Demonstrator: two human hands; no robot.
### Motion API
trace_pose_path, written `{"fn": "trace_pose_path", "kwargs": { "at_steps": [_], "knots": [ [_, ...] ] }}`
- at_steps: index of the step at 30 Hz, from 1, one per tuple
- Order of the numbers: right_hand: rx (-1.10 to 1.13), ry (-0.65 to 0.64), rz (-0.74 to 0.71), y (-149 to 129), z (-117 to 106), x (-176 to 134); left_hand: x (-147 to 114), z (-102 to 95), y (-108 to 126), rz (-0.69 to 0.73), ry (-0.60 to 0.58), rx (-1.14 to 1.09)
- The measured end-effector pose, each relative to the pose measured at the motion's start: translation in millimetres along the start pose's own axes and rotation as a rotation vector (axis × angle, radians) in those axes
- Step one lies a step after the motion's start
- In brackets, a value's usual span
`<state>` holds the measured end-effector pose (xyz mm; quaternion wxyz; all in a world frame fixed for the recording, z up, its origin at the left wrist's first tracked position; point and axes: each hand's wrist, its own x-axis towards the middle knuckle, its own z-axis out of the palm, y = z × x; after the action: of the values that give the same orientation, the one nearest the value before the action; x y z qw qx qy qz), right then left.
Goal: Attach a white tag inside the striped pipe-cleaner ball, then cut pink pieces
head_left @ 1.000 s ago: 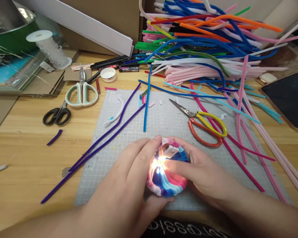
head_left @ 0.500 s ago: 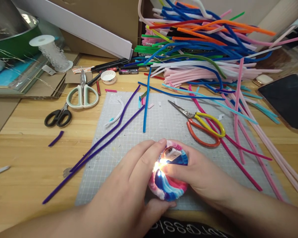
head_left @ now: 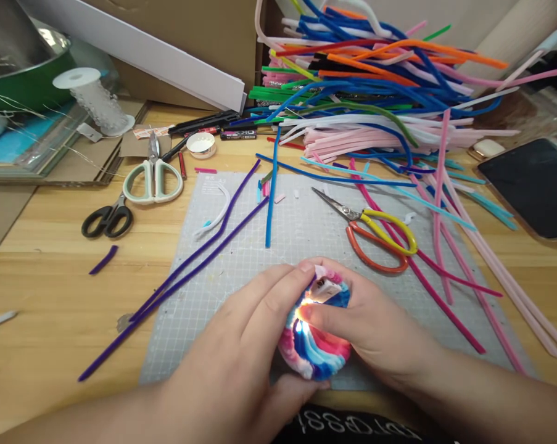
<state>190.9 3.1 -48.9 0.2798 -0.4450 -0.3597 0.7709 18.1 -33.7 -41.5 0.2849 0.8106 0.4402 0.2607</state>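
Between my two hands is a round, hollow pipe-cleaner piece (head_left: 322,364) in pink, white and several blues. My left hand (head_left: 245,327) wraps its left side, fingers over the top and thumb below. Around the right side curls my right hand (head_left: 371,314), its thumb reaching inside the opening. Small glowing lights (head_left: 300,313) shine in there by the thumb tip. A small white box-like part (head_left: 325,289) sits inside near the upper rim. The right fingers behind the piece are hidden.
Beneath lies a grey cutting mat (head_left: 213,290). Red-and-yellow scissors (head_left: 380,237) rest on it, with purple pipe cleaners (head_left: 190,277) at left. White-handled scissors (head_left: 153,179) and black scissors (head_left: 107,219) lie farther left. Pipe cleaners (head_left: 352,92) pile up behind; a phone (head_left: 532,185) lies right.
My right thumb has pressed a little farther left over the lights, covering part of the glow. The white part inside shows more. The whole view has shifted slightly.
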Motion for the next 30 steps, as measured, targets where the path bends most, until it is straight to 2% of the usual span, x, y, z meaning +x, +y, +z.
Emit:
{"fn": "trace_pose_path", "kwargs": {
  "at_steps": [6, 13, 17, 22, 25, 27, 30],
  "knots": [
    [0.000, 0.015, -0.015, 0, 0, 0, -2, 1.1, 0, -0.025, 0.005, -0.020],
    [0.076, -0.076, -0.016, 1, -3, 4, -2, 2.1, -2, -0.105, 0.197, 0.070],
    [0.066, -0.058, -0.024, 3, -2, 4, -1, 1.8, -2, -0.099, 0.168, 0.092],
    [-0.082, -0.009, -0.067, 1, -3, 2, -3, 0.1, 0, -0.096, 0.120, 0.033],
    [-0.182, 0.073, -0.139, -1, -3, 2, -2, -0.6, 1, -0.184, 0.129, -0.086],
    [-0.260, 0.146, -0.186, -2, -3, 2, 2, -0.6, -1, -0.299, 0.128, -0.258],
    [-0.288, 0.121, -0.202, -1, -2, 2, 12, -1.1, -5, -0.469, 0.122, -0.581]
  ]
}}
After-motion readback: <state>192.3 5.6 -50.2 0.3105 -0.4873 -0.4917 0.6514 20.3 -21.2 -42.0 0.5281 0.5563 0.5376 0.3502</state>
